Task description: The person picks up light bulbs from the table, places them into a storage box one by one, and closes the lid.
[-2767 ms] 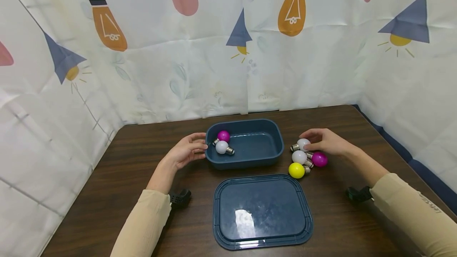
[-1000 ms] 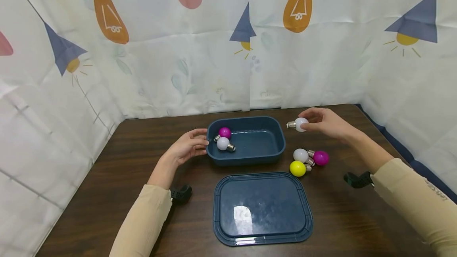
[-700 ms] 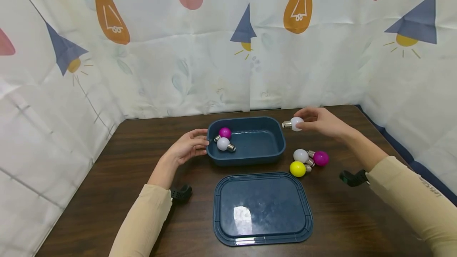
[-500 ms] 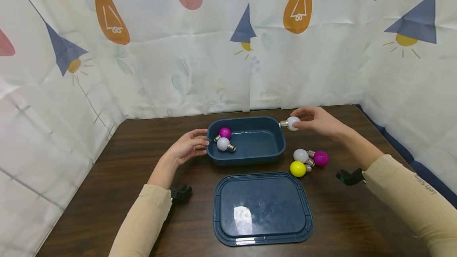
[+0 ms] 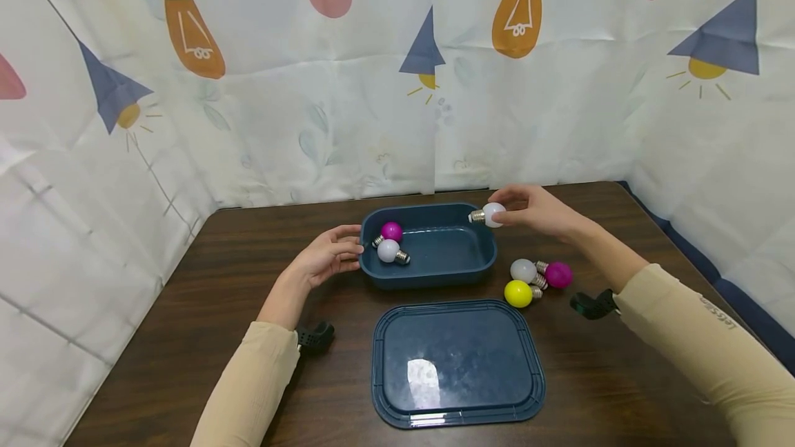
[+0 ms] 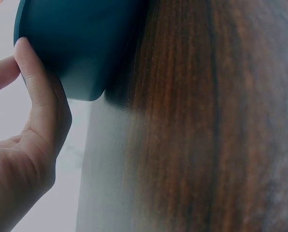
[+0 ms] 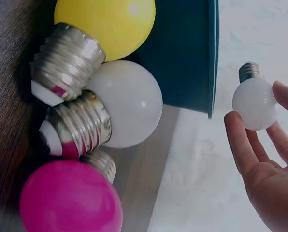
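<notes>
Head view: right hand (image 5: 535,212) pinches a white bulb (image 5: 495,215) at the right rear corner of blue bin (image 5: 428,281) (screw base pointing left). Left hand (image 5: 326,255), well apart, fingers loosely extended, touches bin's left wall. Yellow bulb (image 5: 518,294) lies on table (image 5: 186,309).

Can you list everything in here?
Table: one, brown, foreground
Storage box: one, navy, on table
Lid: one, navy, nearer viewer
Light bulbs: three, white, in hand, in box, on table
Light bulbs: two, magenta, in box and on table
Light bulb: one, yellow, on table
Printed curtain: panels unclear, mostly white, behind table
Strip: one, navy, table's right
Cameras: two, black, on wrists
Sleeves: two, beige, arms
Left hand: one, bare, touching box
Right hand: one, bare, holding bulb
</notes>
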Demonstrator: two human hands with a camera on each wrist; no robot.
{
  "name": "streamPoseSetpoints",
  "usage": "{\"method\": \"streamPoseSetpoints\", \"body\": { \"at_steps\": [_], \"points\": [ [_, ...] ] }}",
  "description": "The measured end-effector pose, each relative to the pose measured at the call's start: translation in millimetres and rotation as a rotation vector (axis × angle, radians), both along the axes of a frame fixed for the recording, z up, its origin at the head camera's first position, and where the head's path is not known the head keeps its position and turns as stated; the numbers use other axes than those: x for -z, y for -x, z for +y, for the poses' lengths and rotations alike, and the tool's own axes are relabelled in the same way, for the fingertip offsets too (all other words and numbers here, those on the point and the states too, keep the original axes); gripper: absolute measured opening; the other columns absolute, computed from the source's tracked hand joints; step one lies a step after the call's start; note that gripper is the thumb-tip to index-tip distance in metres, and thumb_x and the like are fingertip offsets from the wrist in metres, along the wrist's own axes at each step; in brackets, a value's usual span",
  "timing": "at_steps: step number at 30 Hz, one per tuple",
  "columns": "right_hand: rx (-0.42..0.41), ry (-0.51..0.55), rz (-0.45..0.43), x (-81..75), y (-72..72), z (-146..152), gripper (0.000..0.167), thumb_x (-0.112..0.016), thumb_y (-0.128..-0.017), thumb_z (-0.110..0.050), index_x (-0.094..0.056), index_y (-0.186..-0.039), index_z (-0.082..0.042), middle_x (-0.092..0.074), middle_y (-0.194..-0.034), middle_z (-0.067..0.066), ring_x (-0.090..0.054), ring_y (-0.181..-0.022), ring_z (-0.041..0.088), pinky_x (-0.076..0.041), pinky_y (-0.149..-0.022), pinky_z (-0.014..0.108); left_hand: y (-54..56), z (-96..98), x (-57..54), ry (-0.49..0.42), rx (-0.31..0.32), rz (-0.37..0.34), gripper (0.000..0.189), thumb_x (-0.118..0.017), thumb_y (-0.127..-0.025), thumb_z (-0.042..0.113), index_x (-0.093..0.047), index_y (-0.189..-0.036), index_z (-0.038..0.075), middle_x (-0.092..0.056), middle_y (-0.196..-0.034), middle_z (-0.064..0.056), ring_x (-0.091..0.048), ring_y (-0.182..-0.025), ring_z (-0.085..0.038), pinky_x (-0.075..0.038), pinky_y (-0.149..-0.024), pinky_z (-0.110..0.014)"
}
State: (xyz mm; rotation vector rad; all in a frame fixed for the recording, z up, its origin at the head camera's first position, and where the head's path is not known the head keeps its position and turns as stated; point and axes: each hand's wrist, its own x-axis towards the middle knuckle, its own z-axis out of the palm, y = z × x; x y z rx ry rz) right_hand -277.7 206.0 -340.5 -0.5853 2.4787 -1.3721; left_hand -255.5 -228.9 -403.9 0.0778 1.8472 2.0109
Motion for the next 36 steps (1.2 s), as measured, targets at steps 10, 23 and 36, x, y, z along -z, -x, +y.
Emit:
{"method": "streamPoseSetpoints", "body": {
  "at_steps": [10,23,36],
  "points": [
    [-0.004,0.015,-0.009,3.2,0.2,-13.6,0.043,-0.073,-0.098,-0.027,-0.061,-0.134,-0.005,-0.060,-0.134,0.015,-0.059,-0.122,0.034,-0.051,-0.099,0.048,-0.3,-0.6,1.1,-0.004,-0.001,-0.001,0.059,-0.060,-0.101,-0.002,-0.032,-0.154,0.000,-0.055,-0.133,-0.025,-0.068,-0.092,-0.021,-0.060,-0.077,-0.029],
    [-0.036,0.036,-0.016,4.7,-0.7,-29.6,0.042,-0.075,-0.097,-0.023,-0.062,-0.132,-0.004,-0.062,-0.131,0.016,-0.060,-0.114,0.034,-0.051,-0.099,0.055,0.3,-1.4,1.8,-0.008,0.006,0.006,0.060,-0.059,-0.101,-0.002,-0.032,-0.154,0.001,-0.059,-0.126,-0.019,-0.068,-0.088,-0.018,-0.060,-0.077,-0.029],
    [-0.081,0.054,-0.024,11.5,-1.3,-49.1,0.036,-0.076,-0.096,-0.021,-0.065,-0.127,-0.006,-0.064,-0.127,0.014,-0.061,-0.111,0.033,-0.050,-0.099,0.055,0.0,-1.0,2.0,0.005,0.006,0.004,0.061,-0.059,-0.101,-0.002,-0.031,-0.155,0.001,-0.056,-0.131,-0.024,-0.069,-0.090,-0.018,-0.060,-0.077,-0.028]
  ]
}}
